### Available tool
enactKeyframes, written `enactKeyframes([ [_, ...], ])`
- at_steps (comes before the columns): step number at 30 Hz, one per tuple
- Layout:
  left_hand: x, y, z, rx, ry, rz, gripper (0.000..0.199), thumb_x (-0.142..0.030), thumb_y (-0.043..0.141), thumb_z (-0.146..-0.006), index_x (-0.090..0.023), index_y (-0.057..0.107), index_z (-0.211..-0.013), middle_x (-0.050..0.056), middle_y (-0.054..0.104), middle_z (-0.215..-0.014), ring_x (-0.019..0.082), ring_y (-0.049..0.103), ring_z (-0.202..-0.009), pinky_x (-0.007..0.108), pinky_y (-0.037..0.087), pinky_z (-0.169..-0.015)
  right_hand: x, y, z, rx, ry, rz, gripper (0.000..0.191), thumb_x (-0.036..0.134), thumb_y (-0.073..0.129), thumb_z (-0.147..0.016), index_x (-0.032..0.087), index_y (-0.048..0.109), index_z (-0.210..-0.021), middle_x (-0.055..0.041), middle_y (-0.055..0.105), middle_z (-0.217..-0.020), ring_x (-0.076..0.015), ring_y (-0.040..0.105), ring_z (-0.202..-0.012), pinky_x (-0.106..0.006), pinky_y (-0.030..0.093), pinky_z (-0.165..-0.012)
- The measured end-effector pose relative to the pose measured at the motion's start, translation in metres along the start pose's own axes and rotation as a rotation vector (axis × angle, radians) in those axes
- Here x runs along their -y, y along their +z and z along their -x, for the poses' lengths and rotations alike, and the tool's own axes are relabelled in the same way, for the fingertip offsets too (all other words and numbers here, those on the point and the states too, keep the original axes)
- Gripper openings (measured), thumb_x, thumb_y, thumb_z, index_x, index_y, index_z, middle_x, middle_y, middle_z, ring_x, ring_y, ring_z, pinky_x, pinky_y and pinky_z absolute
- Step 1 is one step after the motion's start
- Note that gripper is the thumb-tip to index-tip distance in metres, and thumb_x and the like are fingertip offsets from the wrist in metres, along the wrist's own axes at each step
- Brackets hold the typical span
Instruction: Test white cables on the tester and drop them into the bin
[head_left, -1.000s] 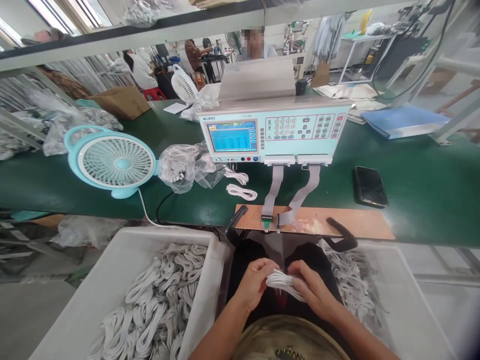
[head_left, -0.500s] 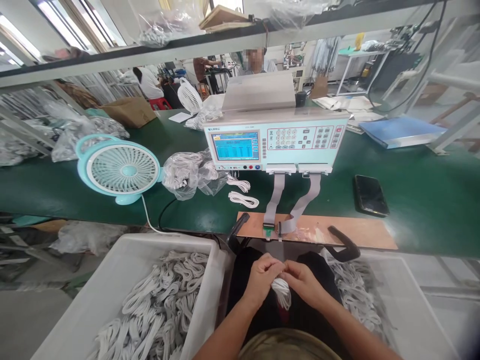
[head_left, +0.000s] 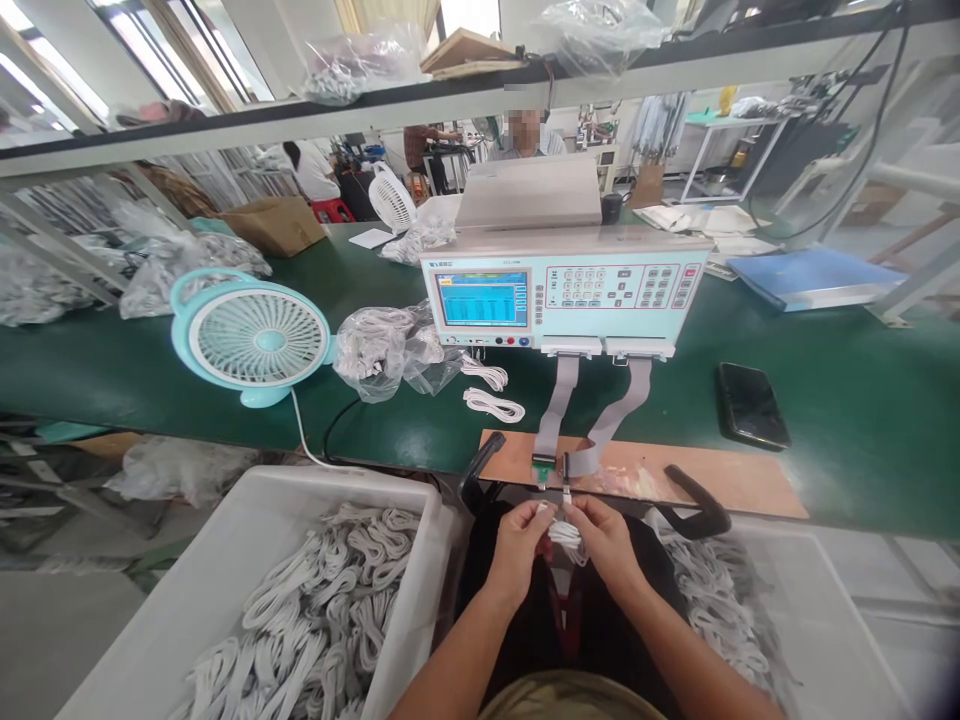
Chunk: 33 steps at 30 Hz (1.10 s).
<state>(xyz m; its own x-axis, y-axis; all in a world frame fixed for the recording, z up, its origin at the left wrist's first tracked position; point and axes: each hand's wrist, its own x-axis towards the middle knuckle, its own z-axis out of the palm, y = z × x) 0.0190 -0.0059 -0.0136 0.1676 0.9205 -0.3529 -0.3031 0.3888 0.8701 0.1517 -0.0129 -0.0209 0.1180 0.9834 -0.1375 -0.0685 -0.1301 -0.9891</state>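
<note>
Two bare hands come close together above the person's lap, just in front of the green desk (head_left: 420, 440), with a coiled white cable (head_left: 564, 537) held between them. The left hand (head_left: 516, 548) has its grip pressed together, thumb and forefinger pinching the coil at its left side. The grip of the right hand (head_left: 611, 548) pinches the other side, the fingertips right below a narrow black connector (head_left: 567, 466). From where I stand I cannot tell whether the cable's end sits inside that connector or only meets it. Just beside it hangs a small green circuit board (head_left: 543, 473), its tip near the left fingertips. Grey ribbon cables (head_left: 556, 410) climb from both to a pale blue tester (head_left: 562, 298) with a lit screen (head_left: 485, 300), crossing a brown board (head_left: 634, 470) along the desk's edge; black handles (head_left: 480, 475) flank that board. Two more coils (head_left: 493, 405) lie on the desk below the screen, near a bagged bundle (head_left: 373, 350) and a blue fan (head_left: 264, 340). Well to the right rests a dark phone (head_left: 752, 405). A white tub (head_left: 180, 590) full of similar coils stands by the left arm, another tub (head_left: 799, 575) by the right.
</note>
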Motion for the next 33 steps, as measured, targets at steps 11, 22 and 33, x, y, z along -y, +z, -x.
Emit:
enactKeyframes([
  [11, -0.007, -0.014, -0.009, 0.075, 0.089, -0.368, 0.032, -0.044, 0.055, -0.080, -0.013, 0.060, -0.072, -0.004, 0.049, -0.052, 0.008, 0.042, -0.045, 0.020, 0.033, -0.043, -0.001, -0.001, -0.003, 0.020, 0.017, -0.001, 0.032, 0.049, 0.065, -0.075, 0.017, 0.062, -0.070, 0.0003, 0.056, -0.061, -0.0145, 0.047, -0.057, -0.025, 0.039, -0.055],
  [22, -0.017, -0.022, -0.018, 0.153, 0.279, -0.553, 0.033, -0.030, 0.047, -0.083, -0.016, 0.046, -0.054, -0.002, 0.043, -0.058, 0.011, 0.041, -0.058, 0.023, 0.030, -0.056, 0.013, 0.009, -0.004, -0.039, 0.274, -0.305, 0.037, 0.049, 0.078, -0.060, 0.016, 0.064, -0.068, -0.0003, 0.059, -0.056, -0.0136, 0.047, -0.049, -0.025, 0.039, -0.050],
  [33, 0.002, -0.001, -0.016, -0.131, 0.230, -0.227, 0.028, -0.036, 0.054, -0.079, -0.013, 0.065, -0.067, 0.000, 0.056, -0.062, 0.012, 0.048, -0.062, 0.023, 0.038, -0.062, 0.014, 0.007, -0.004, 0.003, 0.225, -0.287, 0.035, 0.049, 0.077, -0.063, 0.017, 0.069, -0.072, -0.0017, 0.065, -0.063, -0.0161, 0.054, -0.058, -0.025, 0.042, -0.058],
])
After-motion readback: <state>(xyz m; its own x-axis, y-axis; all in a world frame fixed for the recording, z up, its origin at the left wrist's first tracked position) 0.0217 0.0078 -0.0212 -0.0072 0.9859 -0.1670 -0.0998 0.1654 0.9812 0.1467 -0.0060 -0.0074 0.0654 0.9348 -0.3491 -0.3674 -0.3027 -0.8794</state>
